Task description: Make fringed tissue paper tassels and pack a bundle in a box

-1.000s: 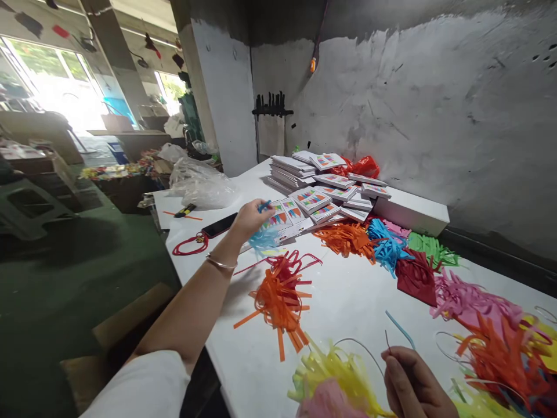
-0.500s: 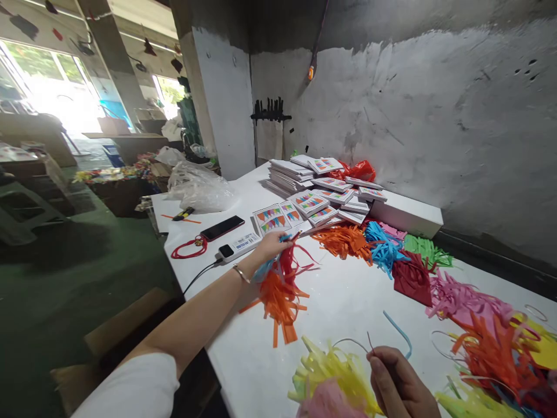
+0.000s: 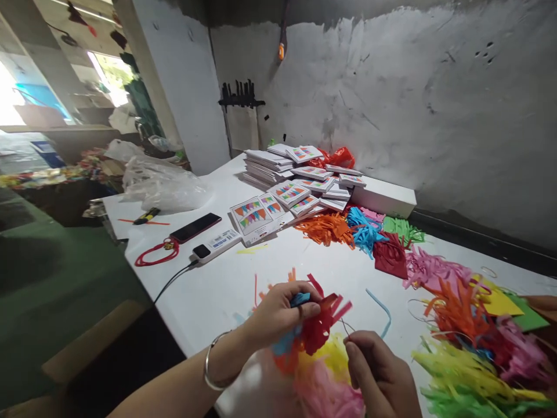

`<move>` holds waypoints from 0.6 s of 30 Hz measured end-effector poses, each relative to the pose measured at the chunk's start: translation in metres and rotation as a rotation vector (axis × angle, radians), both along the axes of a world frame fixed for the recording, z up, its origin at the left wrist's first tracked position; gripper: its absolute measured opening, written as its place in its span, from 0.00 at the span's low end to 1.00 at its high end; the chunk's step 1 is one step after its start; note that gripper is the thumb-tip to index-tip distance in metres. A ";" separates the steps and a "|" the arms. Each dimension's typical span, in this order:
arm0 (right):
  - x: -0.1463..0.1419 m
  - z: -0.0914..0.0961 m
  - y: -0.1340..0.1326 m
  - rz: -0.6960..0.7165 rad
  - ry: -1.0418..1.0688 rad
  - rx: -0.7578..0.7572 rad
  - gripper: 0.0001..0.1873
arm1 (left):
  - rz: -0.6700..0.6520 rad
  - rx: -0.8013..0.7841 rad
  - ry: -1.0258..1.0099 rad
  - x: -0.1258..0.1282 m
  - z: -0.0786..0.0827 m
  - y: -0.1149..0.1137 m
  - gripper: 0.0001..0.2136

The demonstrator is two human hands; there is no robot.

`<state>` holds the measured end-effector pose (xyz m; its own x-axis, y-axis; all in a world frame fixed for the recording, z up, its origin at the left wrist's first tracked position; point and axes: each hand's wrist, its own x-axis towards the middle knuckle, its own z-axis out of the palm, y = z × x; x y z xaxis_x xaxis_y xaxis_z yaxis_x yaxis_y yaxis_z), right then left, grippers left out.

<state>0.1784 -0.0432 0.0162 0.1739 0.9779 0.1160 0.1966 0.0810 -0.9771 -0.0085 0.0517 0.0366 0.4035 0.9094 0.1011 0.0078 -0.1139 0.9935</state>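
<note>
My left hand (image 3: 278,313) is closed around a bunch of fringed paper tassels (image 3: 317,334), red in front with blue and orange behind. Low at the right, my right hand (image 3: 380,371) pinches a thin needle-like wire (image 3: 344,325) between thumb and forefinger. Its tip is close to the red fringe; whether they touch I cannot tell. Beneath both hands lie a yellow tassel (image 3: 338,351) and a pink tassel (image 3: 328,389), partly hidden and blurred. A pale blue strip (image 3: 383,307) rests on the table beyond my right hand.
Coloured tassels (image 3: 328,228) run along the table's back to a mixed heap (image 3: 478,371) at right. Another person's hand (image 3: 543,303) shows at the right edge. Printed cards (image 3: 270,165), a white box (image 3: 383,196), a phone (image 3: 195,227), a cabled device (image 3: 216,245) and plastic bags (image 3: 161,183) stand behind.
My left hand has come back toward me with the tassels, close to my right hand. The view has turned right, and another person's hand now shows at the right edge.
</note>
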 end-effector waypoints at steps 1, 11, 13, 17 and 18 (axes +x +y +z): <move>0.000 0.000 0.001 0.010 -0.007 0.007 0.20 | 0.002 -0.032 0.000 0.003 -0.006 0.001 0.10; -0.002 0.007 0.006 -0.044 -0.085 0.058 0.18 | 0.039 -0.113 -0.115 0.024 -0.024 -0.010 0.11; -0.002 0.010 0.006 -0.052 -0.089 0.052 0.18 | 0.050 -0.135 -0.138 0.027 -0.024 -0.011 0.12; -0.002 0.011 0.007 -0.056 -0.097 0.033 0.19 | 0.083 -0.133 -0.153 0.030 -0.022 -0.012 0.14; -0.002 0.011 0.007 -0.053 -0.098 0.024 0.19 | 0.089 -0.113 -0.150 0.030 -0.021 -0.013 0.14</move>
<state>0.1768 -0.0358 0.0274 0.2120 0.9644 0.1584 0.2955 0.0912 -0.9510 0.0218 0.0388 0.0152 0.3093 0.9497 0.0488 -0.1358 -0.0067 0.9907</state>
